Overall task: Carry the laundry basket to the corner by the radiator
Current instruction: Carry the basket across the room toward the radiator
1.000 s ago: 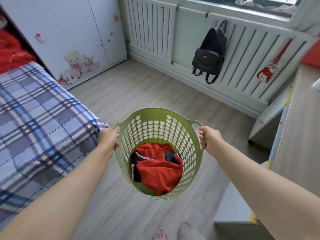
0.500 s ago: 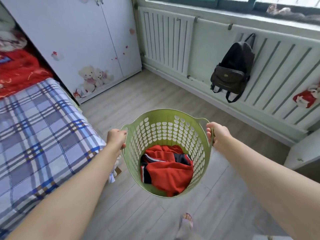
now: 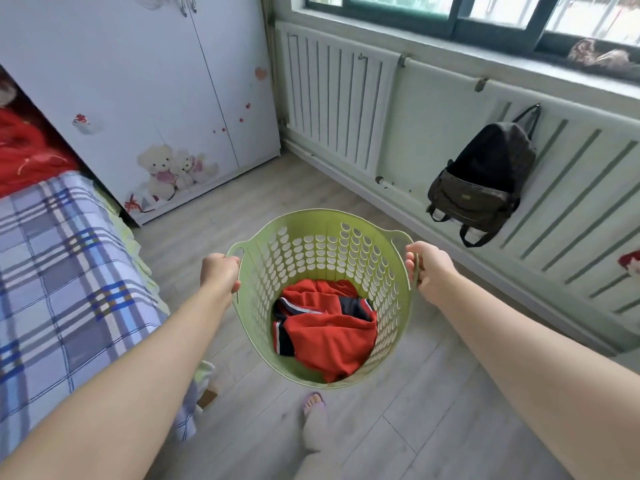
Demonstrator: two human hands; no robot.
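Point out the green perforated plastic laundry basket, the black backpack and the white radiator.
Green perforated plastic laundry basket (image 3: 313,244), head view, far inner wall.
Black backpack (image 3: 485,174), head view, body centre.
White radiator (image 3: 332,102), head view, front fins.

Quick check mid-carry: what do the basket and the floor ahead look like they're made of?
The laundry basket looks like moulded green plastic, matte, judging by its smooth one-piece rim and rows of punched oval holes. The floor looks like grey wood-grain laminate or vinyl planks, with visible seams and a slight sheen; which of the two cannot be told.
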